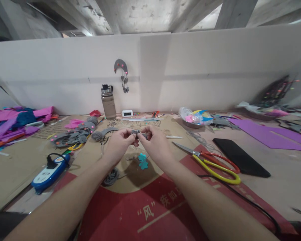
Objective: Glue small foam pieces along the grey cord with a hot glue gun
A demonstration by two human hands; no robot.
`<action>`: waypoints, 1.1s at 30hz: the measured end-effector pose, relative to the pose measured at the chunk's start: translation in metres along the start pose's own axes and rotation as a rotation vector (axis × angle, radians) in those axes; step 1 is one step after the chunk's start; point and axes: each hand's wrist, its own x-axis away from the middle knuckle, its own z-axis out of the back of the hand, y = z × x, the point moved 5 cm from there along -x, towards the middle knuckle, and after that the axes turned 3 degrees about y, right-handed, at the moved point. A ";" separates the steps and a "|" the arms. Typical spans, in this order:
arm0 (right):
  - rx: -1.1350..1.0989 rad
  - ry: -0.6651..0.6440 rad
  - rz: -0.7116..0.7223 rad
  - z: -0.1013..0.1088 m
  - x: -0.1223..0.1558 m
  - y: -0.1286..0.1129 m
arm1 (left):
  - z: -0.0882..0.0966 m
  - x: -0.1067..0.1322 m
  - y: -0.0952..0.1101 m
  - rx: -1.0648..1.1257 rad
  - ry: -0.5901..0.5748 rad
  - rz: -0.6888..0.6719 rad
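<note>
In front of me, above the cardboard, my left hand (122,140) and my right hand (153,142) meet fingertip to fingertip. Both are closed in a pinch on a small grey fuzzy piece (135,132), mostly covered by the fingers; it looks like yarn or felt. Just below them lies a teal flower-shaped cutout (143,161). A coil of grey yarn (111,176) rests near my left wrist, with a strand running to the right. Beyond my left hand are a grey yarn ball (97,135) and a grey felt crescent (111,130).
Right of my arm lie scissors (210,162) with red and yellow handles and a black phone (240,157). A blue-and-white power strip (50,172) sits at left, near grey felt pieces (76,135). A bottle (108,103) and small clock (127,113) stand by the wall.
</note>
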 end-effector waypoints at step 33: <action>-0.557 -0.294 -0.200 -0.020 -0.005 0.018 | 0.004 -0.001 -0.003 0.230 -0.006 0.190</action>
